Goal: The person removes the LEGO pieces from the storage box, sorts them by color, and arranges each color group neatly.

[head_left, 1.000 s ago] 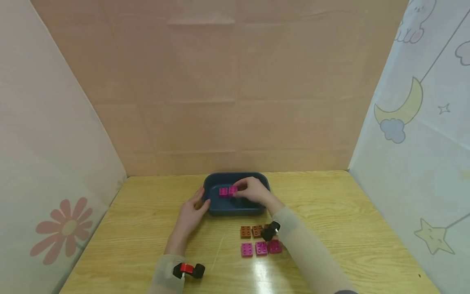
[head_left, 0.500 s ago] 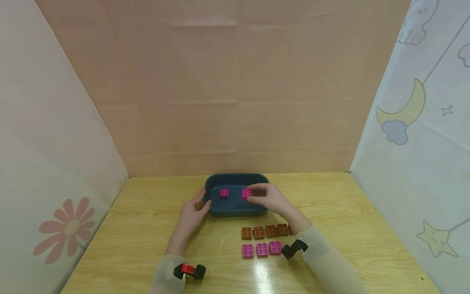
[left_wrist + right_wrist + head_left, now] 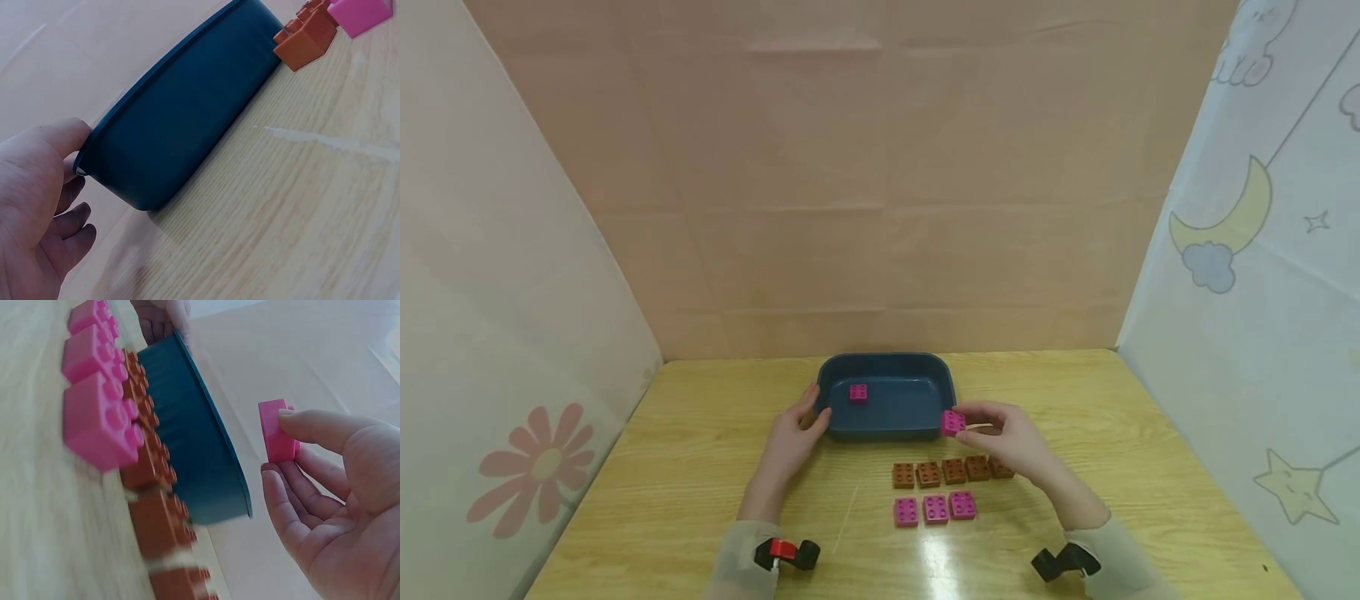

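My right hand pinches a pink toy building brick between thumb and fingers, just off the front right corner of a dark blue tray. In the right wrist view this pink brick is raised off the table. At the tray's left end, my left hand holds the rim by the near corner; the left wrist view has its thumb at the rim. One pink brick lies inside the tray, left of its middle.
In front of the tray, several orange-brown bricks form a row. Nearer still is a row of three pink bricks. The wooden table ends at a tan back sheet, with white printed sheets at both sides.
My right hand has lifted one pink brick from beside the other in the tray and carried it right, past the tray's front right corner. My left hand has stayed at the tray.
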Demonstrator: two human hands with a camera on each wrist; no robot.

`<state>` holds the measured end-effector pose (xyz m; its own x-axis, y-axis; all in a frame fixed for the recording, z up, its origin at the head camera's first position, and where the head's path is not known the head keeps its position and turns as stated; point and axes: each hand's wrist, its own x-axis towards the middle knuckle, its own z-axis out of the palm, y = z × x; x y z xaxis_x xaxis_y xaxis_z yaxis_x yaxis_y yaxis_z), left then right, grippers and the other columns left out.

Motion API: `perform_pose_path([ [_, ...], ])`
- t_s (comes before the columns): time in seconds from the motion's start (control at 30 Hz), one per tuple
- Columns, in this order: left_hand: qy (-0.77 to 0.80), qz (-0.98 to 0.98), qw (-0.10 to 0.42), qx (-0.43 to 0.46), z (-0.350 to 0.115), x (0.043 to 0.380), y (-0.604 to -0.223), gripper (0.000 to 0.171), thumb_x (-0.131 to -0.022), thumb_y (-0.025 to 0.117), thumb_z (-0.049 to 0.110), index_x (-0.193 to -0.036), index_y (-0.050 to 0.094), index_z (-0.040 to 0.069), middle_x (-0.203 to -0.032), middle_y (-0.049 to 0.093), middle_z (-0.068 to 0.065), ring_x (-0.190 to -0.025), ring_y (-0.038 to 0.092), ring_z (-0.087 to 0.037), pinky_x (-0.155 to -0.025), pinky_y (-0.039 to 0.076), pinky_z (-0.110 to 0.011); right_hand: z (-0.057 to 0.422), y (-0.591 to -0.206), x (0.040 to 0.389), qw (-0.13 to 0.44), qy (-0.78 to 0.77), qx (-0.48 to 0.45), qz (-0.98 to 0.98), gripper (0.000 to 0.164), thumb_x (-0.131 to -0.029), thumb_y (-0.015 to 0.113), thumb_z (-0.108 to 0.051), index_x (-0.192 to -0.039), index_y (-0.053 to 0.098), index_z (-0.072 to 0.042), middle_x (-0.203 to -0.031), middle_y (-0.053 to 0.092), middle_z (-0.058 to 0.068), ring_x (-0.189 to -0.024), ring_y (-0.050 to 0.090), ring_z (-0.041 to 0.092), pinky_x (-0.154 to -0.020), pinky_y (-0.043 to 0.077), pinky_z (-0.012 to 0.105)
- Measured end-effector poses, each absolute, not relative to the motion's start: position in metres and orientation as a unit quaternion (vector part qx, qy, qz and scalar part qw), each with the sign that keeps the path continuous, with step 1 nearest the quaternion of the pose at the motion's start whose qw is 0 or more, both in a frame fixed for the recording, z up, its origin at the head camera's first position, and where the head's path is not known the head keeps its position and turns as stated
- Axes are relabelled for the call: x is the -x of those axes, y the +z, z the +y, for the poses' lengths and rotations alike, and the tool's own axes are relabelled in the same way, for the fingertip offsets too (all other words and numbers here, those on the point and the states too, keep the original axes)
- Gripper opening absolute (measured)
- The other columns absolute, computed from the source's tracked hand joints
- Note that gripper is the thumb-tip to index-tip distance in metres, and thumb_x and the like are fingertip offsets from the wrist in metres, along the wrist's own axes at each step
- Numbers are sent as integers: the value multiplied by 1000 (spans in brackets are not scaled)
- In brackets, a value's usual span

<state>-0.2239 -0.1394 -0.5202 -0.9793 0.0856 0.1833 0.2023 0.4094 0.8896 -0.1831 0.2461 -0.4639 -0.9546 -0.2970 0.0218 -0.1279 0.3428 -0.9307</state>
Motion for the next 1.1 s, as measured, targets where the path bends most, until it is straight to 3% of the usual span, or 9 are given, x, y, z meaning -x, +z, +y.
perform_pose_path([
  [0.5,-528,-843,53,84,-140,223,-520,61,-106,71,22,-158,48,-1,-166,42,-14,-156,36,-32,-127,29,-50,291,-471,146,109,-534,144,826,49,-97,82,-13,-137,66,9,-135,68,27,-119,69,45,-92,62,31],
  [1.1,-534,-841,41,79,-141,221,-514,61,-106,71,23,-158,48,0,-166,42,-12,-156,35,-30,-127,29,-49,299,-471,138,167,-486,164,842,38,-92,83,-7,-128,74,0,-129,71,22,-113,73,38,-87,64,31],
])
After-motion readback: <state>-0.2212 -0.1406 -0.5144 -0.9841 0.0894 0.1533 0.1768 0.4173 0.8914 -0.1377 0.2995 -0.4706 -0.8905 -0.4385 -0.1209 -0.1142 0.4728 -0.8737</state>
